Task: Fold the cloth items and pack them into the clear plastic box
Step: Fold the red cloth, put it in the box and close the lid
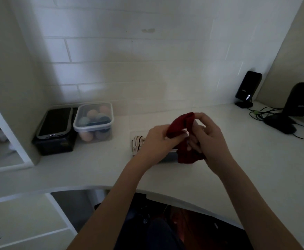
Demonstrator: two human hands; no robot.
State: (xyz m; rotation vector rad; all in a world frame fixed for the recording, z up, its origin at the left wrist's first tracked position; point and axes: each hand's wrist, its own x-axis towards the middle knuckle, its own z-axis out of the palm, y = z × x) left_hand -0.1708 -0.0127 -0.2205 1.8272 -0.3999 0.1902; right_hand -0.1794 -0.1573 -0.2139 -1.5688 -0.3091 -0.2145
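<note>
Two hands are holding a red cloth above the tabletop.

The red cloth (pixel 182 136) is hanging in the air, with the left hand (pixel 158 139) pinching its left side and the right hand (pixel 207 136) pinching its top and middle. A striped cloth (pixel 136 143) is lying on the white tabletop (pixel 93 168) just beside the left hand. A clear box (pixel 93 121) of rolled cloths is sitting far left, near the wall.

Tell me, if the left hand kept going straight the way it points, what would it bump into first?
Probably the red cloth it already grips, then the right hand just behind it. The left hand points rightward; depth is hard to judge.
</note>
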